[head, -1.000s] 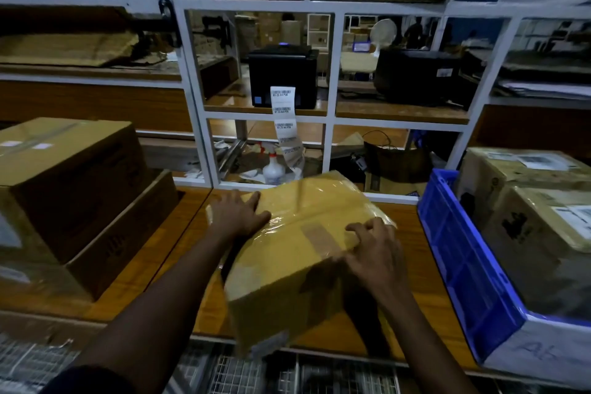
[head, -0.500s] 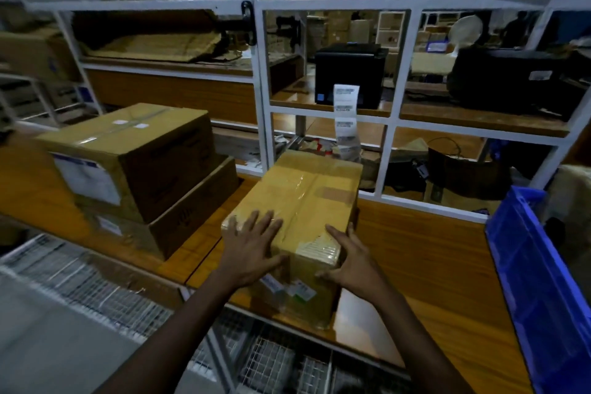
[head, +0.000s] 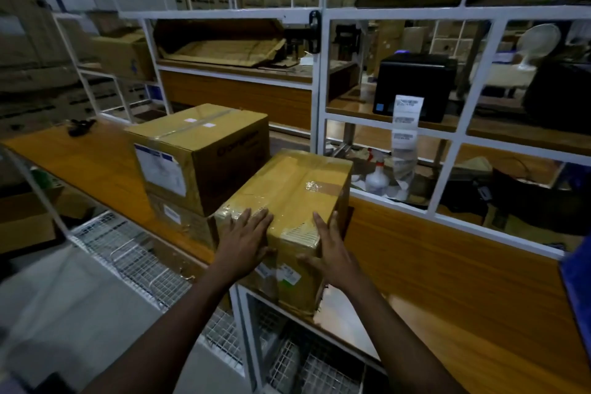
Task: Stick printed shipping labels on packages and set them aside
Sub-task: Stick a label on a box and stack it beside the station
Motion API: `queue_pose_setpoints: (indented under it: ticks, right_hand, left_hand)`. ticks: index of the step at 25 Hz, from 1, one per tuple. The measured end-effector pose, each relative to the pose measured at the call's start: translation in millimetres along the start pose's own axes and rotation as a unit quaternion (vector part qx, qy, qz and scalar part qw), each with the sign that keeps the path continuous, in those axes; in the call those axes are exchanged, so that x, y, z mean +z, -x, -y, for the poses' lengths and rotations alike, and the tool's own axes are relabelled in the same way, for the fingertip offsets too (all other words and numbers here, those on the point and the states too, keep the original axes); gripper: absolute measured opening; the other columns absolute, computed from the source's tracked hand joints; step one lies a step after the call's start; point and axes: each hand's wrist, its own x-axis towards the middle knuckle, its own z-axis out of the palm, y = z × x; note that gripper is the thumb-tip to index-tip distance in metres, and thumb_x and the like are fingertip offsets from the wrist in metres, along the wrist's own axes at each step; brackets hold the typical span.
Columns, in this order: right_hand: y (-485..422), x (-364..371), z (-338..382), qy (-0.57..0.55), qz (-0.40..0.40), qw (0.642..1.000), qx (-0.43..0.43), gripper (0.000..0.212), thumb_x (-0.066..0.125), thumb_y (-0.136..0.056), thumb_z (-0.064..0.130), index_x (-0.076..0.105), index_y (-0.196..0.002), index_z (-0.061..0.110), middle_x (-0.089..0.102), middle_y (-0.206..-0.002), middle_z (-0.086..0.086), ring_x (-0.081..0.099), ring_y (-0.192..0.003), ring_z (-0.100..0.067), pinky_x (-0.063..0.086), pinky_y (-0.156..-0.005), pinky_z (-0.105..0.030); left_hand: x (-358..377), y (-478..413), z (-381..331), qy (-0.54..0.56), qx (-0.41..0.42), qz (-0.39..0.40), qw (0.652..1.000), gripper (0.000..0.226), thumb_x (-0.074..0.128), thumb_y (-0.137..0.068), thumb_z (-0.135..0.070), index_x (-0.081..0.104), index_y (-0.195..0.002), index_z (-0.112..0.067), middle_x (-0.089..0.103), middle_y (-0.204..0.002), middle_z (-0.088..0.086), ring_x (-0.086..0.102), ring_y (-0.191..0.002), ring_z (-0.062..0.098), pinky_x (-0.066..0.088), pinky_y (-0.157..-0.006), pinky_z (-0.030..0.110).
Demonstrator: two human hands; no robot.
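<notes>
At the near edge of the wooden workbench (head: 447, 265), the left hand (head: 244, 238) lies flat on the top of the tape-wrapped package (head: 294, 189), its fingers straight and close together, gripping nothing. The right hand (head: 332, 253) rests along the package's right near corner with fingers extended up the top edge and the thumb spread across the front face; how much of its palm presses the side is hidden. The package sits on the bench with its near end overhanging the edge, and small stickers (head: 289, 277) on its front face are partly covered by the hands and too blurred to read. Just to its left stands a taped upper box (head: 204, 150) on a lower box (head: 185, 221); whether they touch the package cannot be told. Behind, through the white rack frame (head: 319, 73), a black label printer (head: 412, 86) feeds a strip of labels (head: 406, 125) hanging down towards a spray bottle (head: 377, 177), its lower end lost in clutter. A blue crate (head: 579, 291) is cut off at the right edge.
</notes>
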Motion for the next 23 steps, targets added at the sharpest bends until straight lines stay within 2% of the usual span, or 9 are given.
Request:
queue_pose_setpoints:
  ticks: [3,5,8,11,16,19,21,23]
  right_hand:
    - [-17.7,10.7,11.5,0.120,-0.023,0.993,-0.003,0.096,0.042,-0.083,0.075,-0.010,-0.153,0.034,-0.025,-0.159,-0.012,-0.012,-0.149,-0.032,0.011,-0.118,-0.058]
    - [-29.1,14.2,25.3,0.173,-0.037,0.984,-0.008,0.096,0.038,-0.085,0.074,-0.008,-0.155,0.028,-0.025,-0.159,-0.011,-0.018,-0.148,-0.030,0.005,-0.117,-0.058]
    - [-39.9,19.5,43.3,0.193,-0.042,0.980,-0.003,0.092,0.040,-0.088,0.070,-0.003,-0.156,0.025,-0.018,-0.162,-0.008,-0.015,-0.149,-0.028,0.004,-0.118,-0.056]
    - [-37.2,24.6,51.0,0.213,-0.056,0.975,0.013,0.085,0.043,-0.093,0.062,0.001,-0.156,0.023,-0.011,-0.164,-0.008,-0.010,-0.150,-0.027,0.008,-0.119,-0.056]
    - [-21.4,26.6,72.3,0.199,-0.046,0.978,0.051,0.087,0.046,-0.093,0.059,-0.003,-0.156,0.024,-0.014,-0.163,-0.010,-0.010,-0.149,-0.033,0.006,-0.116,-0.063]
    - [11.3,67.2,88.2,0.213,-0.110,0.970,0.046,0.089,0.047,-0.092,0.060,-0.003,-0.156,0.025,-0.016,-0.161,-0.016,-0.007,-0.149,-0.038,0.006,-0.112,-0.066]
    - [38.9,117.9,103.4,0.194,-0.146,0.970,0.030,0.086,0.053,-0.091,0.053,0.007,-0.156,0.022,-0.007,-0.162,-0.019,-0.001,-0.148,-0.040,0.008,-0.112,-0.068]
    - [62.7,183.3,124.6,0.188,-0.094,0.978,0.009,0.083,0.057,-0.090,0.049,0.015,-0.156,0.020,0.004,-0.162,-0.020,0.004,-0.148,-0.039,0.011,-0.113,-0.067]
  left_hand:
    - [1.2,-4.9,9.4,-0.008,-0.030,0.019,0.999,0.072,0.045,-0.096,-0.052,0.018,-0.155,-0.020,0.016,-0.162,0.003,0.013,-0.148,0.033,0.018,-0.114,0.060]
    - [0.1,-9.6,17.2,-0.013,-0.053,0.035,0.998,0.072,0.041,-0.098,-0.050,0.012,-0.156,-0.017,0.008,-0.164,0.004,0.005,-0.149,0.034,0.016,-0.115,0.060]
    - [-5.3,-18.6,33.7,-0.004,-0.048,0.082,0.995,0.080,0.037,-0.099,-0.053,-0.004,-0.156,-0.015,-0.010,-0.163,0.004,-0.009,-0.149,0.034,0.009,-0.115,0.060]
    - [-7.3,-20.1,39.6,0.005,-0.029,0.107,0.994,0.093,0.043,-0.095,-0.058,-0.013,-0.154,-0.013,-0.020,-0.161,0.006,-0.016,-0.147,0.035,0.009,-0.116,0.062]
    - [-10.5,14.3,34.4,0.070,-0.029,0.098,0.992,0.097,0.042,-0.092,-0.064,-0.016,-0.153,-0.015,-0.024,-0.160,0.006,-0.016,-0.147,0.035,0.009,-0.115,0.062]
    - [-2.1,73.2,47.7,0.125,-0.036,0.066,0.989,0.094,0.030,-0.089,-0.071,-0.016,-0.153,-0.019,-0.019,-0.161,0.005,-0.012,-0.148,0.036,0.008,-0.113,0.063]
    - [15.9,130.6,68.3,0.144,-0.077,0.058,0.985,0.094,0.022,-0.085,-0.074,-0.009,-0.155,-0.019,-0.012,-0.163,0.008,-0.004,-0.148,0.038,0.013,-0.111,0.066]
    - [42.9,200.7,100.1,0.162,-0.161,0.079,0.970,0.092,0.021,-0.085,-0.073,-0.007,-0.155,-0.021,-0.010,-0.163,0.010,0.001,-0.148,0.039,0.017,-0.110,0.068]
